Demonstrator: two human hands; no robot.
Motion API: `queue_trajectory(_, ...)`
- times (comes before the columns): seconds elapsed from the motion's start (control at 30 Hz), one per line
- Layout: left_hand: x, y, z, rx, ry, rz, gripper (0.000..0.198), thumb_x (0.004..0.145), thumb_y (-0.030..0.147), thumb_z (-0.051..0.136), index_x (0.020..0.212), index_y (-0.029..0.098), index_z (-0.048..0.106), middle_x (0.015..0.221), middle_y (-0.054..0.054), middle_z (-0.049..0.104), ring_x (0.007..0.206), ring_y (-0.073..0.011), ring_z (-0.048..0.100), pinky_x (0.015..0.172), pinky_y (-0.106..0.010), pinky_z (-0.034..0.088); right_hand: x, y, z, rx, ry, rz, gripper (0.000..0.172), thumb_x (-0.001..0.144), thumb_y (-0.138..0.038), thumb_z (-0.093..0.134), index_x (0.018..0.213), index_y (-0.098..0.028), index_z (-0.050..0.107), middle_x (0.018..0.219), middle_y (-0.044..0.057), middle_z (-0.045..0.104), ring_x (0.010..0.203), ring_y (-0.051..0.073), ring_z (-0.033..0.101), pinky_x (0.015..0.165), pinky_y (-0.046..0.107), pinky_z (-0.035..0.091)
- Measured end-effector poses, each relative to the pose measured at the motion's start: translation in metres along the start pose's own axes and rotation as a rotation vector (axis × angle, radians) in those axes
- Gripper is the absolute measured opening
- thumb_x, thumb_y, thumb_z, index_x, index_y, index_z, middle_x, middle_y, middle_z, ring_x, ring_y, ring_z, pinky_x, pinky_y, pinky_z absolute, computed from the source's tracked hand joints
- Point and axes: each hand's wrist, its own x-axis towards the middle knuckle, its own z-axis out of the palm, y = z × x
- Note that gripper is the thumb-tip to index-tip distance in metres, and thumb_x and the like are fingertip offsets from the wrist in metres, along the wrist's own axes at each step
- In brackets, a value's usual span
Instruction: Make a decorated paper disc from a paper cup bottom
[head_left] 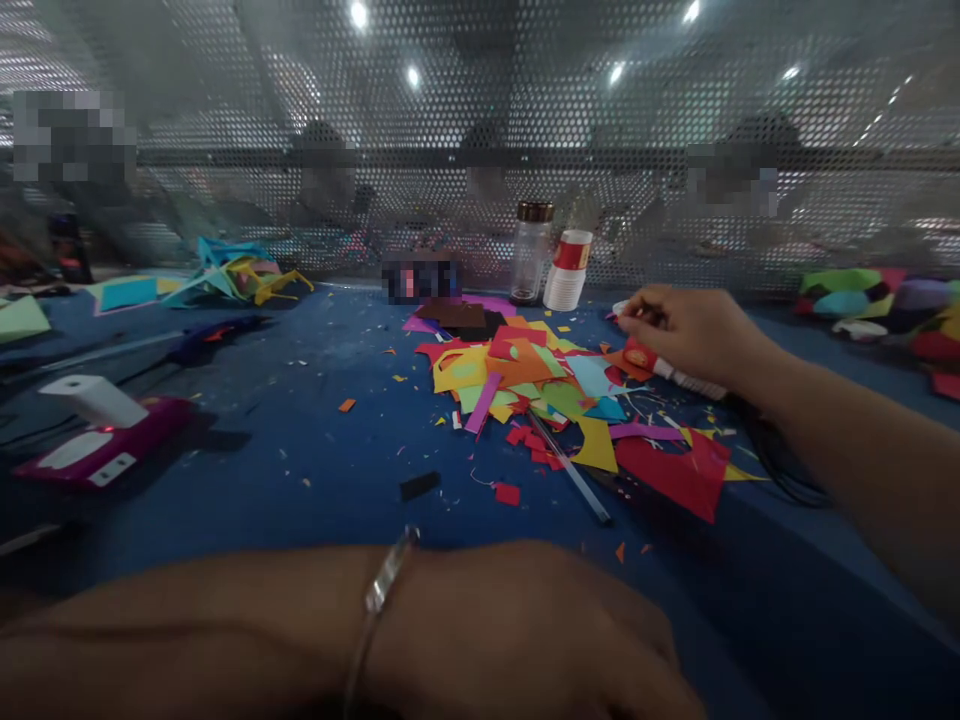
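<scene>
Though well apart from left hand [517,630], right hand [675,325] with bent fingers at small pale item [619,309], just over lying paper-cup stack [640,356], grip of either not determinable, coloured paper scraps [525,370] alongside on blue table [300,490], glass jar [529,262] behind.

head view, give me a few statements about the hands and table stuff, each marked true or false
1. The left hand is nearer the camera than the right hand. True.
2. The bracelet is on the right wrist. False: it is on the left wrist.
3. The clear jar stands beside an upright stack of paper cups. True.
4. The right hand is gripping the clear jar. False: it is apart from the jar.
5. Coloured paper scraps lie heaped on the table. True.
6. The table is white. False: it is blue.
</scene>
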Motion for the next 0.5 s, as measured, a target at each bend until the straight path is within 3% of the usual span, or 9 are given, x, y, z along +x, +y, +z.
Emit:
queue_trajectory(0.03,0.006,-0.002,0.007,0.203,-0.035,0.016,0.022,0.103,0.025,0.049,0.100,0.015,0.068,0.104,-0.007,0.074,0.090,-0.0168,0.066,0.080,-0.026,0.054,0.015,-0.002,0.000,-0.021,0.011,-0.002,0.008,0.083,-0.027,0.065,0.084,-0.022,0.070,0.078,0.005,0.074,0.071,0.021,0.066,0.068,0.033,0.046)
queue_trajectory(0.1,0.016,-0.006,0.019,0.435,0.017,0.039,0.018,0.103,0.030,0.053,0.102,0.020,0.069,0.102,-0.004,0.075,0.080,-0.0181,0.063,0.066,-0.030,0.052,0.046,-0.005,0.000,-0.060,0.042,0.000,0.008,0.086,-0.023,0.065,0.089,-0.020,0.071,0.088,0.009,0.077,0.081,0.023,0.067,0.074,0.034,0.047)
queue_trajectory(0.23,0.032,-0.022,0.025,0.438,-0.010,0.095,0.022,0.103,0.033,0.053,0.094,0.021,0.068,0.099,-0.002,0.077,0.066,-0.0140,0.059,0.049,-0.024,0.048,0.096,-0.008,0.008,-0.121,0.089,0.053,0.014,0.092,-0.021,0.064,0.102,-0.017,0.073,0.108,0.015,0.077,0.099,0.028,0.068,0.083,0.039,0.050)
queue_trajectory(0.3,0.036,-0.031,0.030,0.377,-0.065,0.148,0.021,0.104,0.029,0.053,0.091,0.019,0.068,0.101,-0.002,0.078,0.070,-0.0109,0.063,0.048,-0.019,0.049,0.112,-0.007,0.015,-0.146,0.095,0.095,0.018,0.097,-0.026,0.064,0.110,-0.016,0.072,0.113,0.014,0.075,0.105,0.027,0.068,0.089,0.043,0.053)
queue_trajectory(0.37,0.035,-0.036,0.040,0.388,-0.084,0.097,0.017,0.104,0.023,0.055,0.095,0.021,0.070,0.094,0.001,0.079,0.070,-0.0076,0.067,0.046,-0.017,0.048,0.122,-0.006,0.022,-0.170,0.090,0.124,0.028,0.100,-0.034,0.066,0.121,-0.016,0.069,0.123,0.011,0.071,0.110,0.026,0.068,0.094,0.047,0.056)
queue_trajectory(0.43,0.031,-0.033,0.052,0.575,0.136,-0.019,0.016,0.103,0.021,0.058,0.096,0.023,0.071,0.107,0.001,0.079,0.089,-0.0095,0.071,0.057,-0.022,0.055,0.129,-0.005,0.027,-0.189,0.080,0.143,0.037,0.100,-0.039,0.067,0.130,-0.017,0.066,0.132,0.010,0.067,0.114,0.026,0.068,0.096,0.050,0.058)
queue_trajectory(0.47,0.028,-0.029,0.055,0.638,0.158,-0.015,0.018,0.103,0.023,0.059,0.090,0.023,0.072,0.108,0.000,0.078,0.096,-0.0096,0.071,0.062,-0.022,0.057,0.131,-0.005,0.030,-0.197,0.075,0.152,0.038,0.100,-0.039,0.068,0.132,-0.018,0.065,0.134,0.011,0.066,0.115,0.026,0.068,0.097,0.050,0.058)
queue_trajectory(0.5,0.026,-0.024,0.057,0.684,0.109,0.007,0.021,0.103,0.024,0.060,0.085,0.024,0.073,0.103,-0.001,0.077,0.098,-0.0079,0.071,0.065,-0.018,0.057,0.133,-0.004,0.032,-0.203,0.069,0.160,0.039,0.100,-0.038,0.068,0.133,-0.018,0.064,0.135,0.011,0.066,0.116,0.027,0.067,0.097,0.050,0.058)
